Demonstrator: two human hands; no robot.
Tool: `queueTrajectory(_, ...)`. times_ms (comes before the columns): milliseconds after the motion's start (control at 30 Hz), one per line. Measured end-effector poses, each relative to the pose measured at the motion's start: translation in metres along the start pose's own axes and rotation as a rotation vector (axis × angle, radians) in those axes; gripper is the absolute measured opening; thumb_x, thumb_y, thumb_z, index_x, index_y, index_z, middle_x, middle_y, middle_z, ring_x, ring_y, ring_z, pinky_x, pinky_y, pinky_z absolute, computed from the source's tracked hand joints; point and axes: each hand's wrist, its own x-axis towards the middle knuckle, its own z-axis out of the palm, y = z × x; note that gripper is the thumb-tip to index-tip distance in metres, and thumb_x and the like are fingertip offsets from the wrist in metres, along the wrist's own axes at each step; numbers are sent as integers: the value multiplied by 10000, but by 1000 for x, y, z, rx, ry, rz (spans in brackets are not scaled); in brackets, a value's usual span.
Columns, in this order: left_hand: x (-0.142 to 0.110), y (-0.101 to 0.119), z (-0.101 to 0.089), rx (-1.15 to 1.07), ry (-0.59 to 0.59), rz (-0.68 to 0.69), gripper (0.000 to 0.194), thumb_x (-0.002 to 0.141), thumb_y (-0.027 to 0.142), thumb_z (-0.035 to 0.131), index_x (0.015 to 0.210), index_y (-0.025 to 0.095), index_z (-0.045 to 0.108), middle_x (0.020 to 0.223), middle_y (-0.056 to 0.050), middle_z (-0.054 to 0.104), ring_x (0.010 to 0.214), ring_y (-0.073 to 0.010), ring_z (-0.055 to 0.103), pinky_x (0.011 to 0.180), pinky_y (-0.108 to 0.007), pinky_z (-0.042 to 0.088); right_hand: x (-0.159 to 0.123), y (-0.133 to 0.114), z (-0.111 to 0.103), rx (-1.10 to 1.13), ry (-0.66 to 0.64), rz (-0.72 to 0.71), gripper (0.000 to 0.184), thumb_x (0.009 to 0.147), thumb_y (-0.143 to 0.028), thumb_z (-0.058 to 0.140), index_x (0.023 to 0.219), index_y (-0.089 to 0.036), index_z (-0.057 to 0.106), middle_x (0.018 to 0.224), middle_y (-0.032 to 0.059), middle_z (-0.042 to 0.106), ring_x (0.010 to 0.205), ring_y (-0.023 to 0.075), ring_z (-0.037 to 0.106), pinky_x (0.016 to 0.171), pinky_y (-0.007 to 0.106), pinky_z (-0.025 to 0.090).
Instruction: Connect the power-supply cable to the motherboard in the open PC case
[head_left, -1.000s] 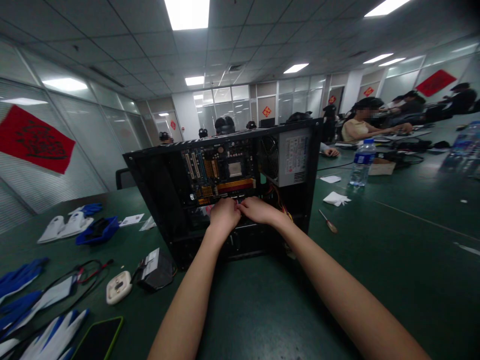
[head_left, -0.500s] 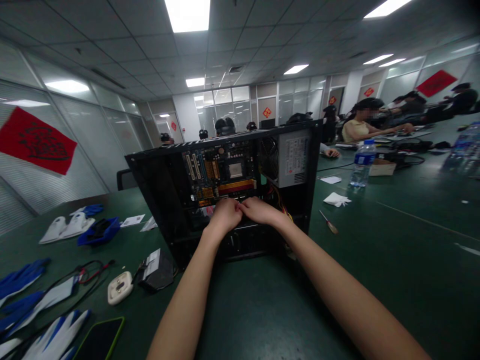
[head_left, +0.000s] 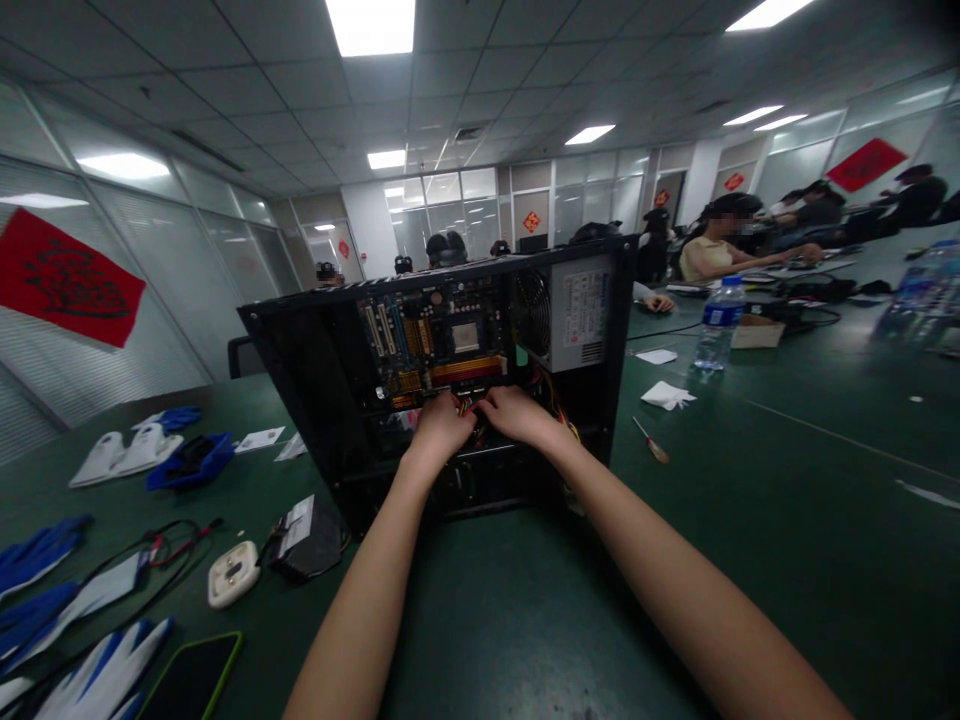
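Note:
An open black computer case (head_left: 296, 390) stands on the table in front of me, its inside facing me. Both hands reach into its lower middle, just below the motherboard (head_left: 442, 330). Red and yellow wires (head_left: 466, 404) show between my fingers. My left hand (head_left: 442, 428) is closed, its fingertips at these wires. My right hand (head_left: 517, 415) is closed in a pinch on the other side of them. The wires' ends are hidden by my hands. A silver power supply (head_left: 581, 312) sits in the case's upper right, with more coloured wires below it.
To the left lie a black boxy part (head_left: 306, 540), a cream square object (head_left: 233, 574), a phone (head_left: 191, 680), gloves (head_left: 112, 670) and cables. Rightward are a screwdriver (head_left: 651, 440), crumpled tissue (head_left: 667, 395) and a water bottle (head_left: 720, 325). People sit farther back.
My hands have moved slightly apart, the left one shifting left, so coloured wires now show between them. The whole view has shifted slightly.

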Motion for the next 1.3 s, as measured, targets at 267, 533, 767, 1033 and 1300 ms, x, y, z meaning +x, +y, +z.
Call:
queueTrajectory(267, -5, 3, -7, 94, -92, 150, 306, 909, 279, 494, 916, 127, 760, 944, -184, 761, 909, -276, 712, 780, -322, 483, 1, -1, 0, 6, -54, -14, 351, 1015, -246, 427, 1104, -127, 745, 1107, 181, 740, 1021, 246, 698, 873, 267, 451)
queueTrajectory(533, -9, 7, -10, 113, -151, 175, 336, 909, 360, 497, 876, 159, 764, 890, -164, 763, 865, -283, 717, 718, -323, 487, -2, 1, -1, 11, -41, 14, 317, 970, -216, 483, 1044, -94, 766, 1057, 209, 747, 996, 257, 708, 817, 257, 464)
queueTrajectory(767, -11, 10, -10, 149, -182, 119, 342, 900, 368, 517, 934, 138, 767, 964, -196, 758, 898, -298, 724, 741, -330, 513, -1, 0, 0, 1, -93, -54, 326, 967, -213, 466, 1066, -127, 764, 1091, 175, 749, 1002, 253, 707, 834, 266, 472)
queueTrajectory(1033, -15, 13, -12, 252, -115, 100, 375, 930, 406, 513, 961, 139, 775, 990, -207, 751, 935, -334, 722, 752, -363, 540, -1, -4, -2, -135, -230, -64, 374, 975, -242, 445, 1144, -85, 739, 1187, 217, 709, 1079, 297, 691, 844, 298, 489)
queueTrajectory(1300, -16, 16, -10, 294, -73, 85, 442, 968, 440, 464, 981, 122, 770, 986, -222, 743, 943, -346, 717, 755, -388, 544, 4, -1, 1, -179, -357, 22, 393, 946, -290, 509, 1132, -41, 748, 1133, 272, 712, 1025, 338, 714, 794, 351, 531)
